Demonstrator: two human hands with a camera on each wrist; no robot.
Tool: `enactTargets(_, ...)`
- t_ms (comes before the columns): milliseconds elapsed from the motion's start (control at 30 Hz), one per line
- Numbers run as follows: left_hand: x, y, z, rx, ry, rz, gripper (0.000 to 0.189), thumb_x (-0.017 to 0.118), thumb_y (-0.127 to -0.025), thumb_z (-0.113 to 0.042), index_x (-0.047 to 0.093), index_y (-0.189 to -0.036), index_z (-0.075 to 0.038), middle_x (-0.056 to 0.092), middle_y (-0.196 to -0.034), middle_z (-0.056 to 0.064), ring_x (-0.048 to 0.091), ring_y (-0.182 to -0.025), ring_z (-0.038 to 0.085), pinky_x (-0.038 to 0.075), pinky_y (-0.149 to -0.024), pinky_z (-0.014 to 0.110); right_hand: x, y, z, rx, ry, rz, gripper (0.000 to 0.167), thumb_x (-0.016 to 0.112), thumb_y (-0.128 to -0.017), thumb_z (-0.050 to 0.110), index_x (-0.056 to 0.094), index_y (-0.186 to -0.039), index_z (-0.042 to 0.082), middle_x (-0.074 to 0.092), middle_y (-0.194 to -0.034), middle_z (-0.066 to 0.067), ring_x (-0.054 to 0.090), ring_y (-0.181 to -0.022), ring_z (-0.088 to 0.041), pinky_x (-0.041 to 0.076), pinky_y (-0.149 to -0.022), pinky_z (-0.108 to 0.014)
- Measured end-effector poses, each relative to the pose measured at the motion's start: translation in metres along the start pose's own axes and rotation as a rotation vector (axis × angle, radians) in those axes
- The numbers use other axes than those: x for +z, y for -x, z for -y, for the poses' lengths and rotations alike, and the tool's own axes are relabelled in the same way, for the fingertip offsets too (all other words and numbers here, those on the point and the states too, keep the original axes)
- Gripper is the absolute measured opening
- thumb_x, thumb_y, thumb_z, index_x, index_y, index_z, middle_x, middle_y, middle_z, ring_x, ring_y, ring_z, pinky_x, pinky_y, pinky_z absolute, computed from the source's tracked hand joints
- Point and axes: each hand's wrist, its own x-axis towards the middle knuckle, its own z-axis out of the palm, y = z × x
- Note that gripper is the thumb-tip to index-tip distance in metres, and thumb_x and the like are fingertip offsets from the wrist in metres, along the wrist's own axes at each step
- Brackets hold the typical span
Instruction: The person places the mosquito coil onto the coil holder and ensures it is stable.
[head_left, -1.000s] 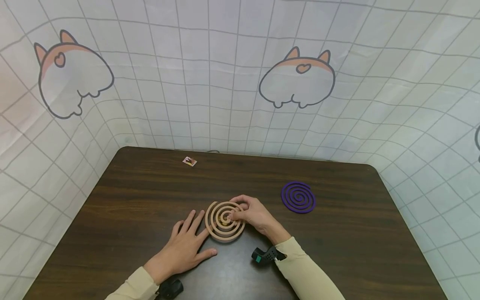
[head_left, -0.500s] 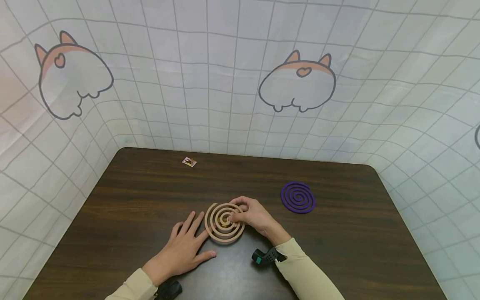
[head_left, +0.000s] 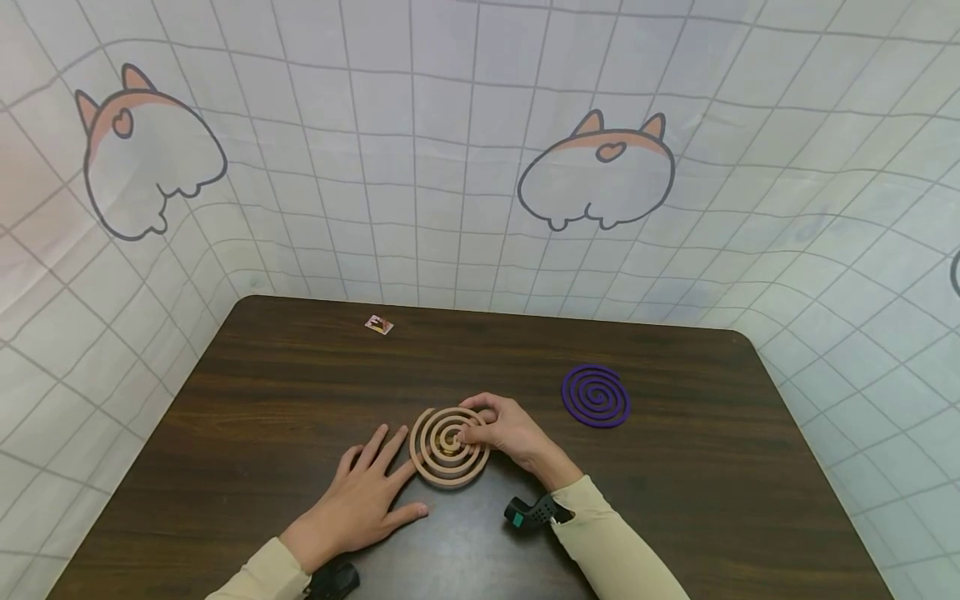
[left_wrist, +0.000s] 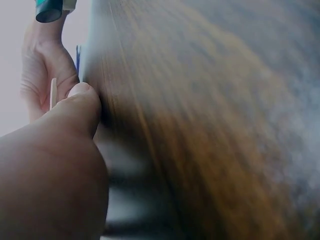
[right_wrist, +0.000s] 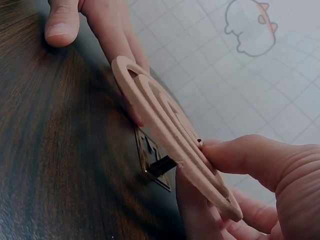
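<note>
A tan spiral mosquito coil (head_left: 431,477) is held level, close over the table, in front of me. My right hand (head_left: 510,429) pinches it from the right, with the thumb near its centre and the fingers at its edge. Beneath it, in the right wrist view, a small metal coil stand (right_wrist: 150,155) lies on the table, its upturned tab reaching toward the coil's underside. My left hand (head_left: 363,504) rests on the table with spread, straight fingers. One of its fingertips reaches under the coil's left edge, right at the stand in the right wrist view.
A purple spiral coil (head_left: 596,396) lies flat at the right on the dark wooden table (head_left: 712,500). Near the back edge is a small picture card (head_left: 379,324). A white gridded curtain (head_left: 450,167) surrounds the table's back and sides.
My left hand has shifted very slightly left. The right hand and the tan mosquito coil have stayed almost in place.
</note>
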Motion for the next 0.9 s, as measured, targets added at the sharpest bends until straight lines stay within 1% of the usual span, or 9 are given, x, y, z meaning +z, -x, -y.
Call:
enactTargets(233, 0.0, 0.003, 0.002, -0.006, 0.005, -0.002, 0.077, 0.046, -0.097, -0.075, 0.043, -0.159, -0.031, 0.016, -0.176, 0.01, 0.01, -0.163, 0.042, 0.025, -0.118, 0.071, 0.0, 0.001, 0.0, -0.009, 0.012, 0.003, 0.052, 0.077, -0.09, 0.005, 0.057, -0.138, 0.002, 0.076, -0.091, -0.003, 0.073, -0.078, -0.012, 0.059, -0.069, -0.025)
enactTargets(467, -0.001, 0.008, 0.005, -0.009, -0.001, -0.019, 0.075, 0.048, -0.097, -0.074, 0.045, -0.158, -0.032, 0.02, -0.175, 0.01, 0.013, -0.162, 0.043, 0.026, -0.116, 0.072, 0.0, 0.001, -0.001, -0.009, 0.016, 0.002, 0.053, 0.078, -0.089, 0.006, 0.057, -0.138, 0.002, 0.076, -0.091, -0.003, 0.074, -0.077, -0.013, 0.059, -0.069, -0.026)
enactTargets(700, -0.003, 0.013, 0.008, -0.021, -0.013, -0.009, 0.075, 0.047, -0.096, -0.076, 0.041, -0.159, -0.035, 0.021, -0.175, 0.009, 0.013, -0.163, 0.042, 0.026, -0.117, 0.071, -0.002, 0.003, 0.0, -0.005, 0.022, -0.003, 0.053, 0.079, -0.09, 0.007, 0.057, -0.138, 0.002, 0.076, -0.091, -0.004, 0.074, -0.076, -0.013, 0.06, -0.07, -0.027)
enactTargets(900, -0.004, 0.015, 0.01, -0.016, -0.026, -0.028, 0.074, 0.048, -0.097, -0.074, 0.04, -0.16, -0.037, 0.024, -0.174, 0.01, 0.015, -0.162, 0.042, 0.027, -0.116, 0.072, -0.005, 0.004, 0.0, 0.0, 0.041, -0.022, 0.054, 0.08, -0.089, 0.009, 0.057, -0.138, 0.003, 0.076, -0.093, -0.005, 0.074, -0.076, -0.014, 0.062, -0.071, -0.029)
